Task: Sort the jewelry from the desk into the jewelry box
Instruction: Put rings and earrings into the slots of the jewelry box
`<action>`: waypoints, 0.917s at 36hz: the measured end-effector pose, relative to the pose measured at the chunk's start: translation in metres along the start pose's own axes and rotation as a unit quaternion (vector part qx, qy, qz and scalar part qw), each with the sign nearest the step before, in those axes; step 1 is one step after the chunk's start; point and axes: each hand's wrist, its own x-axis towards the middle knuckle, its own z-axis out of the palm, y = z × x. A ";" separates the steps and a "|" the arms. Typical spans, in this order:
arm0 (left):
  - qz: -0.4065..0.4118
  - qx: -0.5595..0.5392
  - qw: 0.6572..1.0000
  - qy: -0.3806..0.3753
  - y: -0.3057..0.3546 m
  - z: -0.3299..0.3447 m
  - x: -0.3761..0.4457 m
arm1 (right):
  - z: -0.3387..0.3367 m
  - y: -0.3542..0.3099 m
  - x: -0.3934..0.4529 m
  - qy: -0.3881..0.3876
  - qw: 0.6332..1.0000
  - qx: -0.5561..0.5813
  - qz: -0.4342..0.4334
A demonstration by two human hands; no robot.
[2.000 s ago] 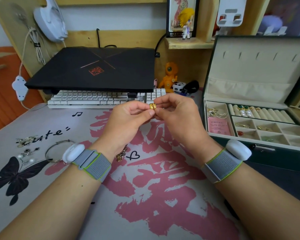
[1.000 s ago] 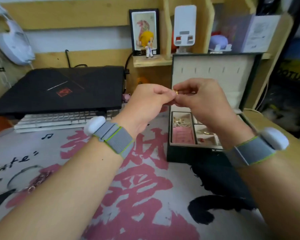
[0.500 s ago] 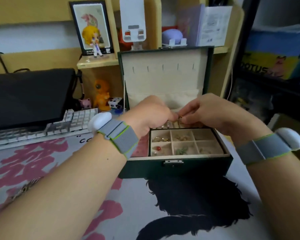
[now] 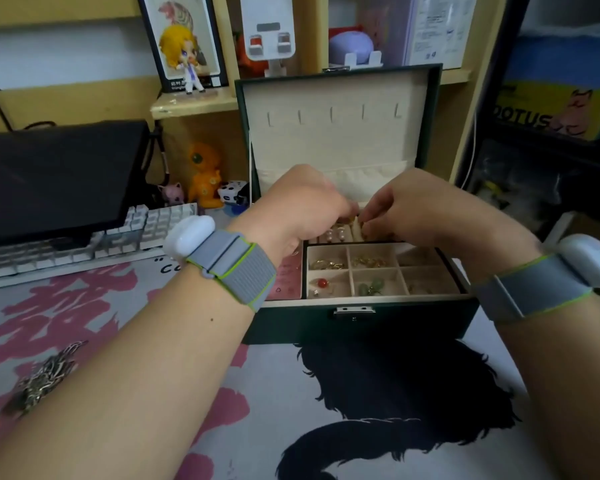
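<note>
The dark green jewelry box (image 4: 361, 323) stands open on the desk mat, its cream lid (image 4: 333, 143) upright. My left hand (image 4: 302, 209) and my right hand (image 4: 426, 209) meet fingertip to fingertip over the ring rolls (image 4: 355, 233) at the back of the tray. Between them they pinch a small gold ring (image 4: 360, 226), mostly hidden by the fingers. Pearl earrings (image 4: 336, 233) sit in the rolls just left of it. The front compartments hold gold pieces (image 4: 328, 264), a red bead (image 4: 322, 283) and green stones (image 4: 371, 287).
A tangled metal chain (image 4: 45, 375) lies on the mat at the far left, beside my left forearm. A white keyboard (image 4: 84, 244) and a black laptop (image 4: 56, 174) are behind it. Small figurines (image 4: 205, 178) stand left of the box, under a wooden shelf.
Both hands carried the gold ring from mid-desk to the right and down onto the ring rolls of the box. My view turned right with them, so the box is now central.
</note>
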 end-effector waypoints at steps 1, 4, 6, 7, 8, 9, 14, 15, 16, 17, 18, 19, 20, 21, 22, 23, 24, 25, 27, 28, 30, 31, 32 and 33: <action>0.003 0.008 1.000 0.002 0.002 0.000 -0.001 | 0.000 -0.001 0.000 0.001 1.000 -0.004 -0.001; 0.001 0.028 1.000 0.003 0.002 -0.002 -0.002 | 0.003 -0.001 0.002 0.002 1.000 -0.020 -0.005; 0.000 0.029 1.000 0.002 0.002 -0.002 -0.003 | 0.004 0.000 0.002 0.003 0.999 -0.034 -0.007; 0.000 0.031 1.000 0.001 0.002 -0.002 -0.003 | 0.004 0.000 0.002 0.003 0.999 -0.043 -0.008; 0.003 0.043 0.999 -0.004 0.003 -0.003 -0.003 | 0.003 0.001 0.002 0.006 0.999 -0.048 -0.008; 0.005 0.053 0.999 -0.008 0.003 -0.003 -0.003 | 0.004 -0.001 0.003 0.006 0.998 -0.057 -0.011; 0.017 0.086 0.996 -0.014 0.005 -0.005 -0.003 | 0.008 -0.004 0.003 0.014 0.996 -0.082 -0.018; 0.016 0.086 0.996 -0.018 0.003 -0.004 -0.002 | 0.008 -0.004 0.002 0.013 0.996 -0.090 -0.018; 0.015 0.079 0.997 -0.020 0.002 -0.004 -0.001 | 0.007 -0.003 0.003 0.012 0.995 -0.098 -0.020; 0.013 0.075 0.997 -0.021 0.002 -0.002 -0.001 | 0.007 -0.001 0.001 0.011 0.994 -0.103 -0.021; 0.014 0.074 0.997 -0.021 0.001 -0.002 0.000 | 0.006 -0.001 0.001 0.014 0.994 -0.103 -0.023; 0.013 0.075 0.997 -0.024 0.000 -0.001 0.000 | 0.006 0.001 0.001 0.019 0.995 -0.097 -0.025; 0.012 0.075 0.997 -0.027 0.000 0.000 0.001 | 0.006 0.002 0.001 0.028 0.995 -0.088 -0.027; 0.011 0.070 0.997 -0.026 0.000 0.000 0.002 | 0.006 0.003 0.001 0.038 0.996 -0.082 -0.029; 0.010 0.061 0.998 -0.026 0.000 0.000 0.003 | 0.008 0.004 0.001 0.043 0.995 -0.080 -0.031; 0.009 0.056 0.998 -0.025 0.000 0.000 0.004 | 0.009 0.004 0.002 0.046 0.995 -0.080 -0.032; 0.009 0.055 0.998 -0.025 0.000 0.001 0.005 | 0.009 0.005 0.002 0.046 0.995 -0.081 -0.033; 0.008 0.054 0.998 -0.022 -0.001 0.000 0.005 | 0.010 0.004 0.003 0.043 0.995 -0.081 -0.032; 0.010 0.053 0.998 -0.023 -0.001 0.000 0.006 | 0.009 0.004 0.003 0.034 0.996 -0.082 -0.028; 0.009 0.052 0.998 -0.024 -0.002 0.001 0.006 | 0.008 0.005 0.002 0.031 0.996 -0.080 -0.030; 0.011 0.044 0.999 -0.027 -0.003 0.000 0.006 | 0.005 0.006 0.001 0.053 0.996 -0.053 -0.049; 0.010 0.037 0.999 -0.027 -0.004 0.000 0.006 | 0.003 0.007 -0.001 0.073 0.995 -0.021 -0.065; 0.009 0.026 0.999 -0.024 -0.004 0.000 0.006 | 0.001 0.006 -0.003 0.088 0.992 0.012 -0.084; 0.008 0.012 1.000 -0.019 -0.005 -0.001 0.006 | -0.001 0.004 -0.004 0.091 0.990 0.040 -0.104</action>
